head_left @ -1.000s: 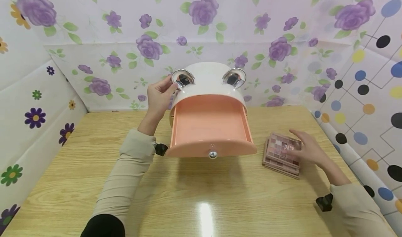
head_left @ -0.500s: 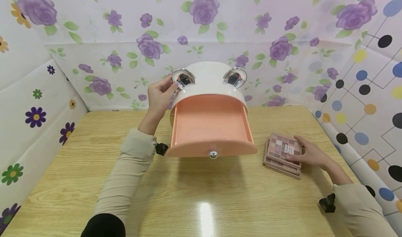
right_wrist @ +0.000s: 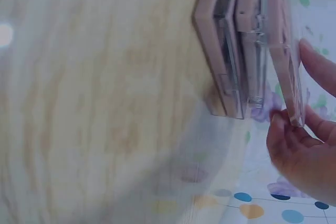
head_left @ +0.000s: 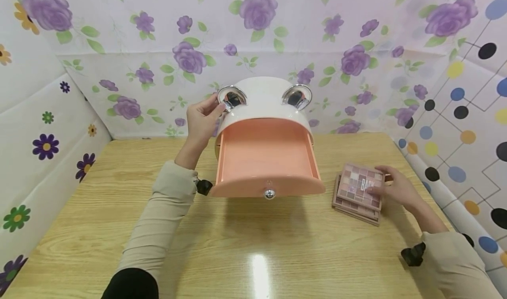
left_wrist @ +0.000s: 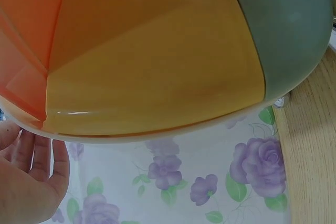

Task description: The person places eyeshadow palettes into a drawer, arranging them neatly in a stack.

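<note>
A white frog-shaped drawer box with silver-rimmed eyes stands at the back middle of the table. Its pink top drawer, with a silver knob, is pulled out and holds nothing. My left hand pinches the rim of the box's left eye. On the right, my right hand grips the top eyeshadow palette by its right edge, thumb over the clear lid. In the right wrist view, this palette tilts away from the two palettes stacked beneath it.
A yellow drawer and a green drawer show on the box's side in the left wrist view. The wooden table meets a floral sheet behind and a dotted sheet at right.
My right hand has closed on the top palette's right edge and raised it slightly off the stack. My left hand and the box have stayed in place.
</note>
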Available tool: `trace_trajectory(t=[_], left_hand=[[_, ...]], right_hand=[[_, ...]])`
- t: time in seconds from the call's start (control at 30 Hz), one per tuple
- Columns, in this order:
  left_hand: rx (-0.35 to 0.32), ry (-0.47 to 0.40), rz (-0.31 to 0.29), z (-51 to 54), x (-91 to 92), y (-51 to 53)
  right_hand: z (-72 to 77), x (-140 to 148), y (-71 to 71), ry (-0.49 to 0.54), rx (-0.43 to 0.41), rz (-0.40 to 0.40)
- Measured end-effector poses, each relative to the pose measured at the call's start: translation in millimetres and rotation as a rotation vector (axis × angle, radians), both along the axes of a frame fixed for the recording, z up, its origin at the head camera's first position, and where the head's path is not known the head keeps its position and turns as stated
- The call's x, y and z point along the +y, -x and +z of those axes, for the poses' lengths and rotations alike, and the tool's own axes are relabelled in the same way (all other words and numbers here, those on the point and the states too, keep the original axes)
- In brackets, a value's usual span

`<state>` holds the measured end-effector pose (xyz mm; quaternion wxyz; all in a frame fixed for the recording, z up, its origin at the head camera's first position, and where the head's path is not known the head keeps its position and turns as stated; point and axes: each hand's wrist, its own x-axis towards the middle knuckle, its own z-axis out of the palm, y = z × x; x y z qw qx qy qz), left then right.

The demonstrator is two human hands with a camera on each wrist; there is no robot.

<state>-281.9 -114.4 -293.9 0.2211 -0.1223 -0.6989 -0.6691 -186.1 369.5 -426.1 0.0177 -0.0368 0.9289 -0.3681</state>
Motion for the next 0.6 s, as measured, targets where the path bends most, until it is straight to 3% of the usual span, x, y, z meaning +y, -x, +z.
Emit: trace_trajectory(t=[0.2, 0.43, 0.6], left_hand=[[0.004, -0.007, -0.001, 0.8, 0.6, -0.7], [-0.002, -0.008, 0.001, 0.8, 0.7, -0.7], [0.004, -0.009, -0.003, 0.9, 0.5, -1.0]], right_hand=[[3.0, 4.9, -0.3, 0.256, -0.053, -0.004], [7.4, 15.0, -2.5, 0.853, -0.142, 0.028], [9.6, 17.0, -1.9, 0.999, -0.192, 0.045]])
